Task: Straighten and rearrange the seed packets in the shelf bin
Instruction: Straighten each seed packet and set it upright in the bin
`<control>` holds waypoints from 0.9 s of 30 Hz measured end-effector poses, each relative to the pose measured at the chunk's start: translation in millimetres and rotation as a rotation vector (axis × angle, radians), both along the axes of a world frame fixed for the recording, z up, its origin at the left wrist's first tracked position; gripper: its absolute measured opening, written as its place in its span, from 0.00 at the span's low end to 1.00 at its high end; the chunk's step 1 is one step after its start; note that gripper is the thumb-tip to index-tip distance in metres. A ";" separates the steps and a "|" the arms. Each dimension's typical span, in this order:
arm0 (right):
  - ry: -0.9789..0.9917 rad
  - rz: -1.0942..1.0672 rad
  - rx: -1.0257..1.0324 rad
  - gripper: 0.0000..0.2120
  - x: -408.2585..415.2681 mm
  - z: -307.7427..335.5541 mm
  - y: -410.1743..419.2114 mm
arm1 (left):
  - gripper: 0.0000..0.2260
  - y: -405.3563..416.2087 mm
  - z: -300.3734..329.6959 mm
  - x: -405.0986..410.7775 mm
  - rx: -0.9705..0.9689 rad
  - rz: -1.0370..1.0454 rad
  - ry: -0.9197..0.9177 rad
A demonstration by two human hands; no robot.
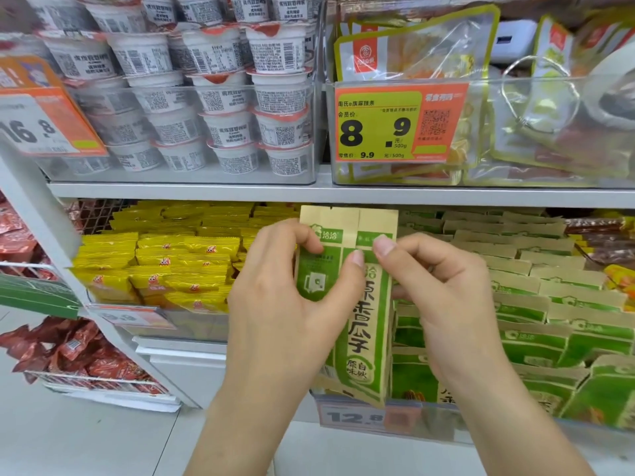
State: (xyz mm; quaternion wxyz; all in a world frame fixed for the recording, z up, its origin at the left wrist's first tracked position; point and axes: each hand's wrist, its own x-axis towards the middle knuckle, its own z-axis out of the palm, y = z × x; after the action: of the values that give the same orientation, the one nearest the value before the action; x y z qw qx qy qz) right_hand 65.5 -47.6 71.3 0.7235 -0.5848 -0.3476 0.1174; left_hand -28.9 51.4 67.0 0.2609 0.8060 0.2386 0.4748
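Fingertips of the left hand and right hand are pinched on upright seed packets, flat green-and-kraft paper, held at the front left of the clear shelf bin. Matching packets are ranked at 3 o'clock. Glossy yellow sachets lie at 9 o'clock; white tubs are stacked at 11 o'clock.

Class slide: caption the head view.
Both hands, left hand and right hand, pinch upright green seed packets above the shelf bin.

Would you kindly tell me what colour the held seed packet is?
The tall paper seed packet is green with tan kraft edges, clearest in the head view.
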 end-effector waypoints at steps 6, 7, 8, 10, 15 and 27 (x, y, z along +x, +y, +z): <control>0.017 -0.018 -0.016 0.10 -2.7 1.5 2.9 | 0.09 -1.9 -0.1 1.1 -0.012 -0.048 0.020; 0.014 -0.019 -0.020 0.10 -2.6 1.9 2.8 | 0.08 -2.1 -0.2 1.1 -0.018 -0.057 0.022; 0.012 -0.018 -0.025 0.10 -2.6 2.3 2.4 | 0.07 -2.3 -0.3 1.2 -0.021 -0.060 0.025; 0.019 -0.009 -0.027 0.11 -2.7 3.0 1.8 | 0.06 -2.6 -0.5 1.2 -0.026 -0.063 0.033; 0.101 0.130 -0.057 0.10 -3.6 5.6 1.4 | 0.04 3.4 1.2 -2.2 -0.113 -0.054 0.042; 0.122 0.217 -0.041 0.07 -4.5 8.4 0.4 | 0.21 10.3 9.6 -8.6 -0.546 -0.376 -0.062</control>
State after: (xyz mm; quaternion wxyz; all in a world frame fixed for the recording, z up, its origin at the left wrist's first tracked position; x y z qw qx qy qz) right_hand 61.0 -47.2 79.6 0.7142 -0.5501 -0.3617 0.2377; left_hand -37.4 61.7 76.5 0.5576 0.7213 0.1959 0.3611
